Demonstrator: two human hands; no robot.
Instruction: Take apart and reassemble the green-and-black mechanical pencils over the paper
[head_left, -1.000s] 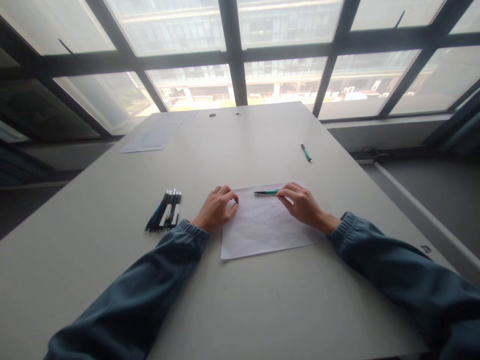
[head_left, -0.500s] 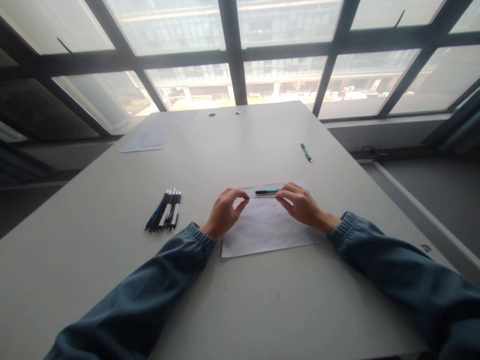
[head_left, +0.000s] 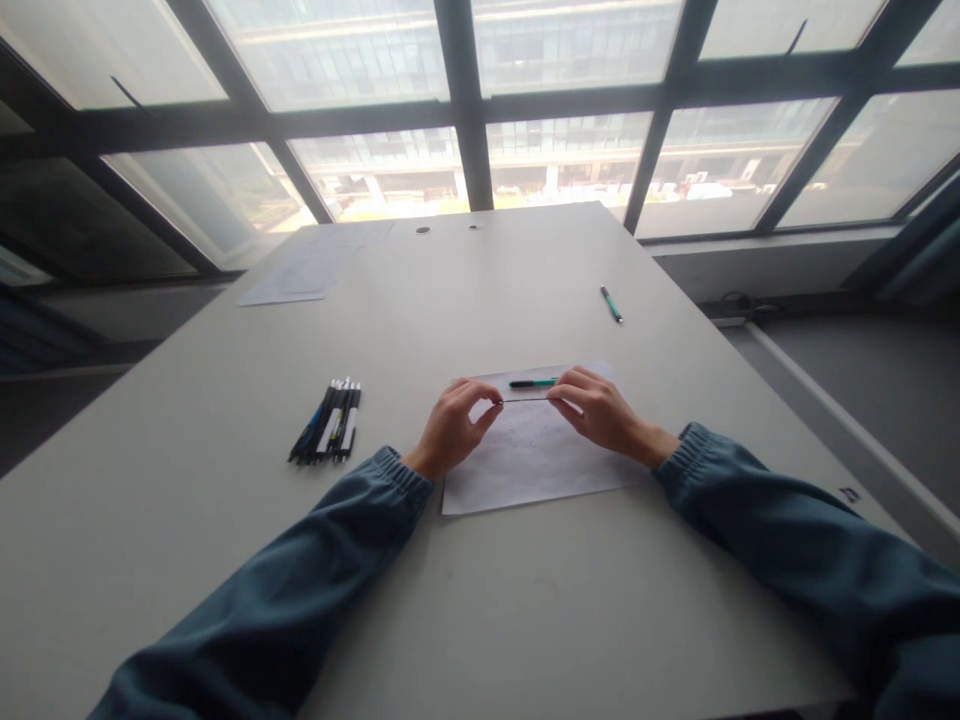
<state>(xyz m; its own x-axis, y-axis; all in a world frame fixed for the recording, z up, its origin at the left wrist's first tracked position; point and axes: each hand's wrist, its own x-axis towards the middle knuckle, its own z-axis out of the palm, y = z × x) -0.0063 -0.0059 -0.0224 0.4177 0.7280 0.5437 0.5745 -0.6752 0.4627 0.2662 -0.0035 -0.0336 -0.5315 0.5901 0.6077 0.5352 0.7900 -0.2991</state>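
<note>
My left hand [head_left: 452,418] pinches a small dark piece [head_left: 500,403] between thumb and forefinger, too small to make out in full. From it a thin dark pen refill [head_left: 525,400] runs level to my right hand [head_left: 600,408], whose thumb and fingers are closed on the other end. Both hands hover just over a white sheet of paper [head_left: 536,465]. Behind the refill, a green and black pen [head_left: 531,383] lies on the sheet, its right end hidden by my right hand.
Several black and white pens [head_left: 327,425] lie side by side left of the paper. Another green pen [head_left: 611,304] rests toward the back right. More paper sheets [head_left: 289,280] lie at the back left of the white table [head_left: 525,610], with windows beyond.
My left hand has shifted slightly right and down, bringing the small dark piece to the refill's tip, where a gap showed before. My right hand has moved slightly left.
</note>
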